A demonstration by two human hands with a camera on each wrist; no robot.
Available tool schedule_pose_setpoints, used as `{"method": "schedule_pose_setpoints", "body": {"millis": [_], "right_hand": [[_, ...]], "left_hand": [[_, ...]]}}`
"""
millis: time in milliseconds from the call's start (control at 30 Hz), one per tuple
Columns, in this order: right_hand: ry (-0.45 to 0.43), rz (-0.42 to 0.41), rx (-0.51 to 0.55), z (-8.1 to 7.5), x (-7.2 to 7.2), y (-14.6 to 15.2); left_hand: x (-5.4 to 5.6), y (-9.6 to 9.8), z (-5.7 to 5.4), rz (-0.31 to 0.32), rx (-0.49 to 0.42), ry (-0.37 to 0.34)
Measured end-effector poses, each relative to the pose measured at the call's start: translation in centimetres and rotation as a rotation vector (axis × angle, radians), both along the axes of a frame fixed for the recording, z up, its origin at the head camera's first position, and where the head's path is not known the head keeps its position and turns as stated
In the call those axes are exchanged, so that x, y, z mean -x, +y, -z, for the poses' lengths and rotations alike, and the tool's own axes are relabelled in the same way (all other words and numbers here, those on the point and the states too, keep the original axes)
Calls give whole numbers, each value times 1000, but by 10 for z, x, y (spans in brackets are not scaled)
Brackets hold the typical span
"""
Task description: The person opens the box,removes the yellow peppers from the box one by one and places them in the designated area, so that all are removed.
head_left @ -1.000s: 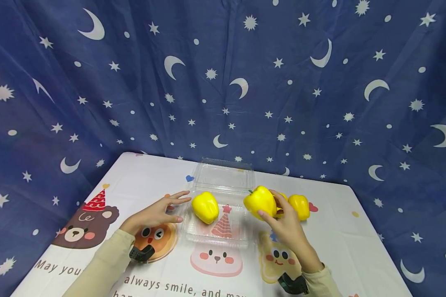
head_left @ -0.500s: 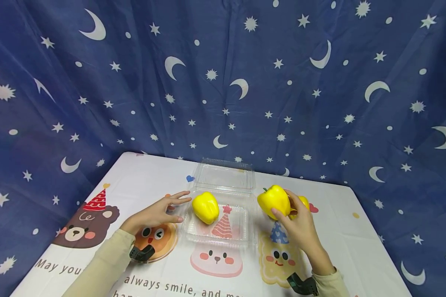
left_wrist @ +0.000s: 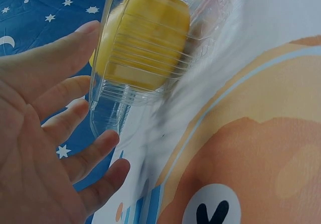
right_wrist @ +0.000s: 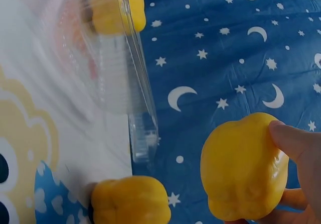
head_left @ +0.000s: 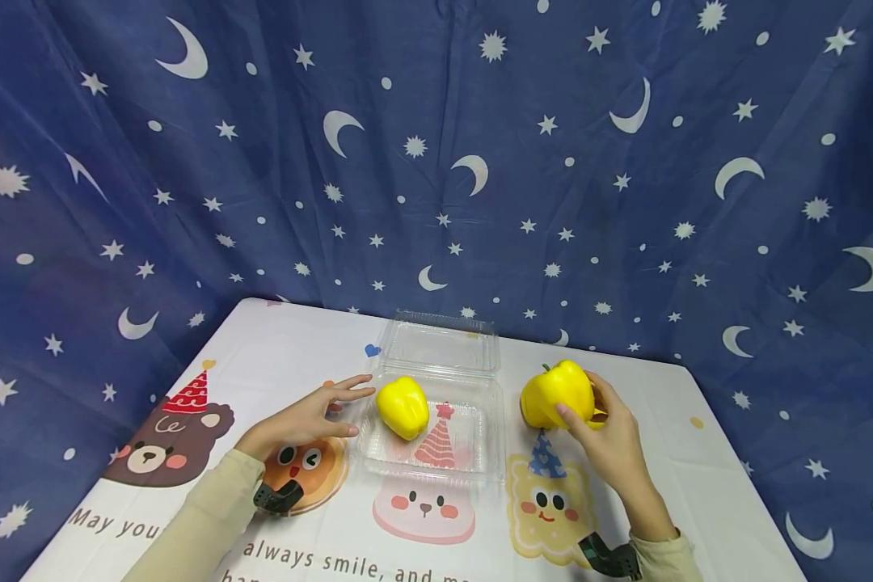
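Observation:
My right hand (head_left: 611, 428) grips a yellow bell pepper (head_left: 566, 392), thumb on its near side, right of a clear plastic clamshell box (head_left: 491, 453). In the right wrist view the held pepper (right_wrist: 246, 166) appears raised above the table, and another yellow pepper (right_wrist: 131, 201) sits below it. From the head, the held one mostly covers the peppers behind it. A further yellow pepper (head_left: 402, 408) lies in the left half of the box's base. Beside the box's left wall, my left hand (head_left: 305, 416) has its fingers spread, fingertips right at the rim (left_wrist: 103, 91).
The box's lid (head_left: 440, 347) is folded back toward a blue curtain (head_left: 436, 162) with moons and stars, which hangs behind the table. A white tablecloth (head_left: 669, 453) with cartoon prints and lettering covers the table.
My right hand has moved to the right with the pepper, from close beside the box to in front of the other peppers, now covering most of them. My left hand stays put.

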State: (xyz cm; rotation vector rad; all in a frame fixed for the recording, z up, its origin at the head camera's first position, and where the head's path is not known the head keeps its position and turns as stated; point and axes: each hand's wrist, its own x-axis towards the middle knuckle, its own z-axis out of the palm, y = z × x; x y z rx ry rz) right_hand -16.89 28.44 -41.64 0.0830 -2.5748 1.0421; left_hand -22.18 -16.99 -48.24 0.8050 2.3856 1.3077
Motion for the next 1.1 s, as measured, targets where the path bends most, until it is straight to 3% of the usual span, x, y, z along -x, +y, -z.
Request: {"method": "schedule_pose_setpoints", "body": {"millis": [333, 1100], "right_hand": [[24, 86, -14, -2, -1, 13], [-26, 231, 26, 5, 4, 50]], "left_hand": [[0, 0, 1, -3, 1, 1], [1, -1, 2, -2, -4, 8]]}}
